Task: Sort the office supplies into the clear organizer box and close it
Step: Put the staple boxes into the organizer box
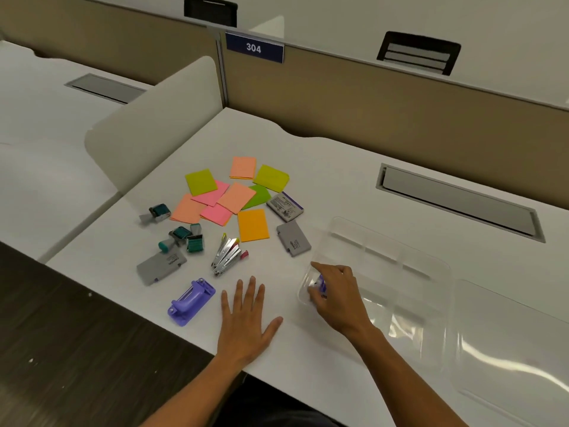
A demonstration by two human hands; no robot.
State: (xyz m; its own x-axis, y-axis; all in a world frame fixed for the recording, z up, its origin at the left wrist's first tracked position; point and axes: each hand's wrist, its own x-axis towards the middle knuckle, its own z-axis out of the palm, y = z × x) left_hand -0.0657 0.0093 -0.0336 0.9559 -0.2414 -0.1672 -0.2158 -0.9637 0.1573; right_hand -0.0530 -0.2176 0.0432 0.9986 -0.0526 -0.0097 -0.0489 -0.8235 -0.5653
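- On the white desk point(338, 180), right side: clear organizer box point(385, 272), lid off, dividers visible inside; what looks like its clear lid point(508, 349) lies just beside it on the right.
- Right hand point(335, 291) reaches into the box's near-left corner compartment, fingers curled around a small purple-and-white item point(320, 285); the item is mostly hidden, can't tell what it is.
- Left hand point(246, 322) flat on the desk, palm down, fingers spread, holding nothing.
- Purple hole punch point(191, 300) just left of the left hand, near the desk's front edge.
- Silver staplers point(226, 252) in a small cluster beyond the left hand; count unclear.
- Teal stamps point(184, 238) grouped left of the staplers; one more teal stamp point(158, 212) sits apart, further back.
- Grey case point(161, 266) between the stamps and the hole punch; a second grey case point(294, 238) near the box's left wall.
- Small printed box with purple edge point(284, 206) behind the second case.
- Sticky note pads point(234, 192) in orange, pink, yellow and green scattered at the centre, several overlapping.
- Blue "304" sign point(254, 47) on the partition behind the desk.
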